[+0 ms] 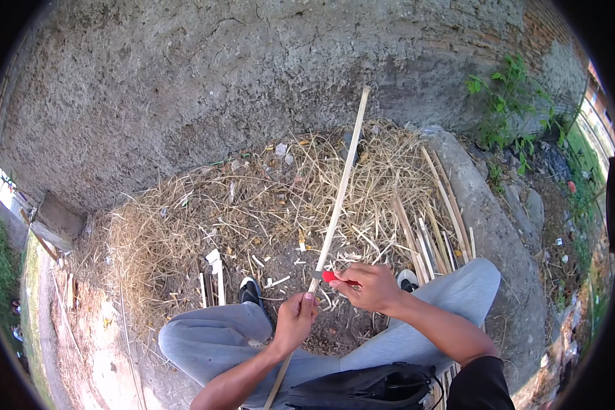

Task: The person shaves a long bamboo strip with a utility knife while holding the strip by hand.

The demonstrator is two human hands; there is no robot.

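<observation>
A long, pale strip of wood or bamboo slants up and away from me, its far end near the wall. My left hand is closed around it low down, and its near end passes below that hand over my lap. Just above, my right hand grips a small red-handled knife. The knife's short grey blade lies against the strip, slightly ahead of my left fingers. Pale shavings are scattered on the ground beyond my hands.
More strips lie in a bundle at right, beside a concrete edge. Dry straw covers the ground up to a rough wall. A black bag rests at my lap between bent knees. A green plant grows at far right.
</observation>
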